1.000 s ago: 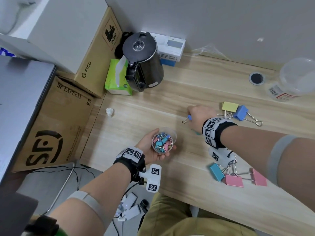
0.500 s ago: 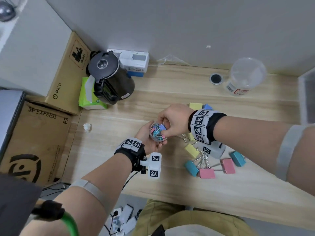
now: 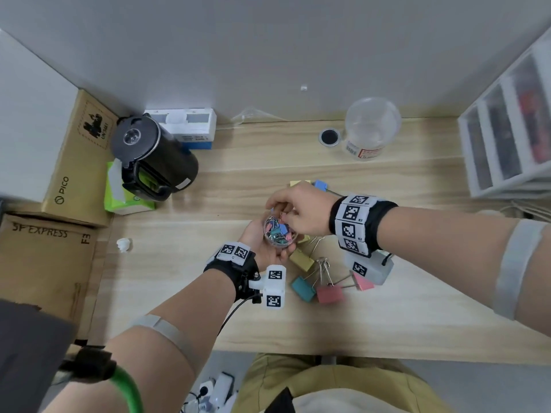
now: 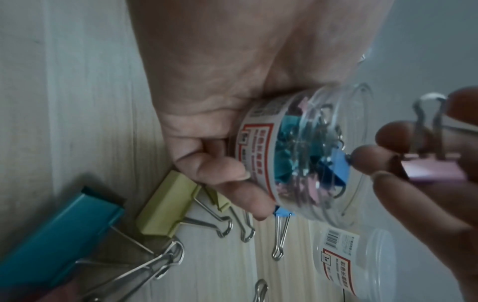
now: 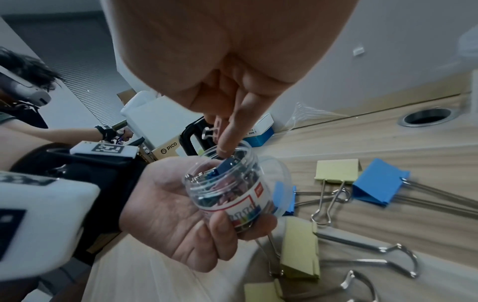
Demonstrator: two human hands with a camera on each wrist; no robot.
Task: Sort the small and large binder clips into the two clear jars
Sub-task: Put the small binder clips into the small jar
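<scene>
Wide wooden bench (image 3: 185, 293) underneath it all, black kettle (image 3: 155, 162) back on the left side. Far back, right of centre, stands the large clear jar (image 3: 371, 129), upright and well apart from the action. Centre stage: the left hand (image 3: 262, 242) cups the small clear jar (image 3: 278, 231), fingers curled round its labelled wall, mouth up, packed with small coloured clips. Right hand (image 3: 301, 211) is over that mouth, fingertips (image 5: 225, 147) dipping at the rim, a small blue clip (image 5: 223, 166) just below them and a pink clip (image 4: 473, 169) pinched higher in the fingers. Large clips lie loose on the bench: teal clip (image 3: 302, 289), pink large clip (image 3: 329, 293), yellow clip (image 3: 301, 259), just beside the hands.
</scene>
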